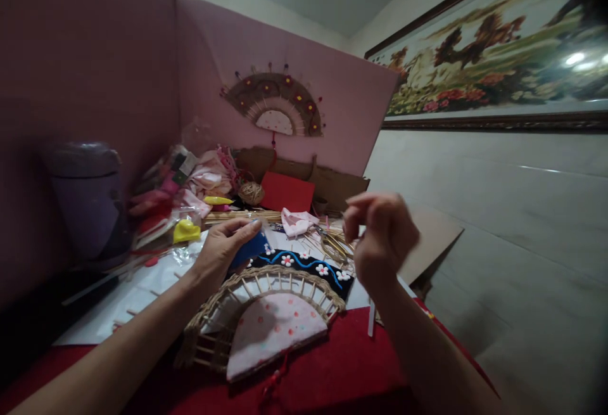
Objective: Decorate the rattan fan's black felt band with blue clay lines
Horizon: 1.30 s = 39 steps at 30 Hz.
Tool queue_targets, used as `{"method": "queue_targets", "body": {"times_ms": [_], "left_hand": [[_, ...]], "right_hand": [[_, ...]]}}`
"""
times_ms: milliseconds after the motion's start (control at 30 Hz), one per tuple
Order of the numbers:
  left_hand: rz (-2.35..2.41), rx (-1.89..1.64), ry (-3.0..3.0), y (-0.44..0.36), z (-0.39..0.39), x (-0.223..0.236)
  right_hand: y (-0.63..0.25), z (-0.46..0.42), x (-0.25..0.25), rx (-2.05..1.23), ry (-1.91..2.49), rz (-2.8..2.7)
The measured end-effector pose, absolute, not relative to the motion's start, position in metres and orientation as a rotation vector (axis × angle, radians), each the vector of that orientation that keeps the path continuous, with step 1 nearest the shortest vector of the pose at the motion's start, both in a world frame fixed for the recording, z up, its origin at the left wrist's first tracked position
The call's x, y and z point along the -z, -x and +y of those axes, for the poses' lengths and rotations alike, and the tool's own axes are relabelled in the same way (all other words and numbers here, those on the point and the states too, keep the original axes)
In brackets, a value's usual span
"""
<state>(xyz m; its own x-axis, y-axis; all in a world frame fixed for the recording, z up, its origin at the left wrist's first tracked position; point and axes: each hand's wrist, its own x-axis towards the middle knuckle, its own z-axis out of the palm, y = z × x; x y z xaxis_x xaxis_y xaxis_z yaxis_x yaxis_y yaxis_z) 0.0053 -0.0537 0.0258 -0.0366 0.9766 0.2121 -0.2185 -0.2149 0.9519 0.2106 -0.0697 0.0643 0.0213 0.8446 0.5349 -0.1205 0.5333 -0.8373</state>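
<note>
My left hand [230, 241] is closed, thumb against fingers, on a blue packet [247, 250] with what looks like clear plastic at its edge. Below it lies a handmade fan [275, 320] with a woven twine and stick frame. Its half-round base is pale cloth with red dots, and its black outer band [304, 267] carries white flowers and a wavy blue line. Raised to the right of the fan is my right hand [384, 234], slightly blurred. Its fingers are curled together in a pinch; anything between them is too small to make out.
Gold-handled scissors [335, 247] lie among thin sticks behind the fan. Yellow clay [187, 231], a twine ball [251, 192], a red card [287, 191] and pink cloth [209, 174] crowd the back. A purple tumbler [90, 206] stands left. Another fan [278, 103] hangs on the pink board.
</note>
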Motion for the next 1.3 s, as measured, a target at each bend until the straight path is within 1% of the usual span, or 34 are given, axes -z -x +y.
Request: {"method": "queue_targets", "body": {"times_ms": [100, 267, 367, 733, 1300], "left_hand": [[0.942, -1.380, -1.206, -0.009, -0.055, -0.022], [0.969, -1.283, -1.152, -0.012, -0.058, -0.020], [0.962, -1.226, -1.207, -0.011, -0.058, -0.019], [0.967, -1.240, -1.206, -0.014, -0.057, -0.014], [0.990, -1.274, -1.249, -0.013, -0.055, -0.014]], "right_hand": [[-0.199, -0.037, -0.059, -0.797, 0.656, -1.327], [-0.177, -0.038, -0.014, -1.164, 0.756, -1.490], [-0.172, -0.047, 0.001, -1.262, 0.706, -1.539], [-0.175, -0.049, -0.003, -1.505, 0.593, -1.355], [-0.176, -0.049, -0.002, -1.450, 0.595, -1.442]]}}
